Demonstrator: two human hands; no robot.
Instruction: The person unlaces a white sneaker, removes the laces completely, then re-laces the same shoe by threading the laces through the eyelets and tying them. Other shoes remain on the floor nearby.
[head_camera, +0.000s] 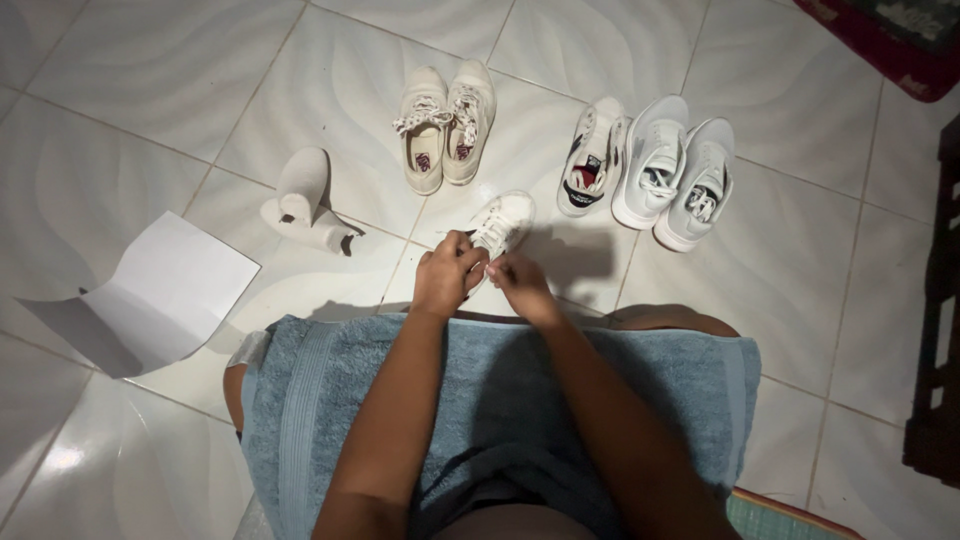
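Both hands meet over a small white sneaker (503, 222) that sits on the tile floor (130, 100) just beyond the knees. The left hand (447, 275) is curled tight, fingers pinched on what looks like a thin white lace, though the cord is too fine to be sure. The right hand (520, 285) is closed in the same way, thumb and fingers nipped together right beside the left, at the shoe's near end. The sneaker is smooth and rounded at the toe, which points away from the grip.

A blue towel (640, 390), soft and ribbed along one band, drapes the lap below the hands. The forearms cross it and hide its middle.

Beyond the grip and slightly left, a cream pair (446, 125) stands side by side, canvas-like, with patterned laces. To the right of the grip lie three more shoes: one white shoe (592, 158) tipped on its side, showing a red and dark lining, and a pale grey pair (678, 180) touching it. Left of the grip a cream shoe (305, 205) lies overturned, its smooth sole up. Farther left a bent white sheet (165, 295) rests on the glossy, wave-patterned tiles. A dark red mat (885, 40) shows at the far right corner, and a dark frame (940, 330) at the right edge.
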